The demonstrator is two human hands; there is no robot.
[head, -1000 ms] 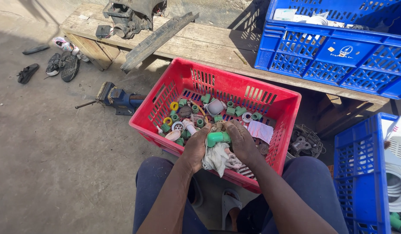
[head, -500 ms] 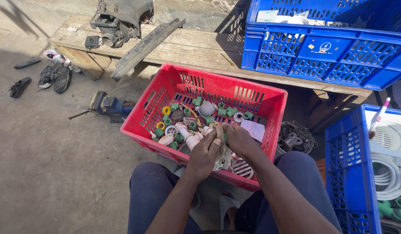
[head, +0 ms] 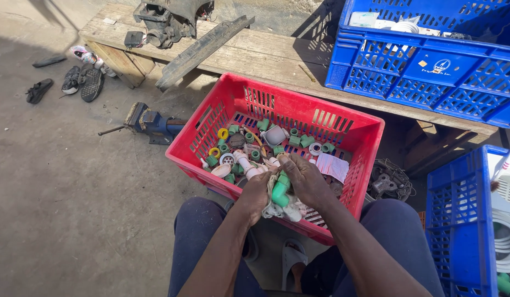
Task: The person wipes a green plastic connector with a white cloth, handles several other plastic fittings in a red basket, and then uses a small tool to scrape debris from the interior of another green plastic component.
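Outdoor concrete floor (head: 73, 209), sunlit; wooden worktop (head: 277, 58) runs across the far side, beyond the grip. One red crate (head: 211, 132) is set on the floor between the knees and the worktop. Two blue crates are seen: one (head: 431, 71) on the worktop, up and right of the grip, one (head: 458, 220) on the floor, right of it.

Left hand (head: 256, 193) and right hand (head: 305, 179) are both closed on one green pipe fitting (head: 280, 190), wrapped with a pale rag (head: 277, 210). The fitting is held over the near edge of the red crate.

Crate contents just beyond the grip: a dozen or more small green fittings, exact count not readable, two yellow rings (head: 218, 143), a white pipe piece (head: 243, 162). One white printed paper slip (head: 332, 166) lies flat, right of the grip.

Left of the crate: one blue bench vise (head: 150, 122). Far left: four or so dark shoes (head: 78, 82). One dark plank (head: 202, 49) and one machine part (head: 167, 19) lie on the worktop.

Floor left of the grip is open; right side is hemmed in by the blue crate wall.
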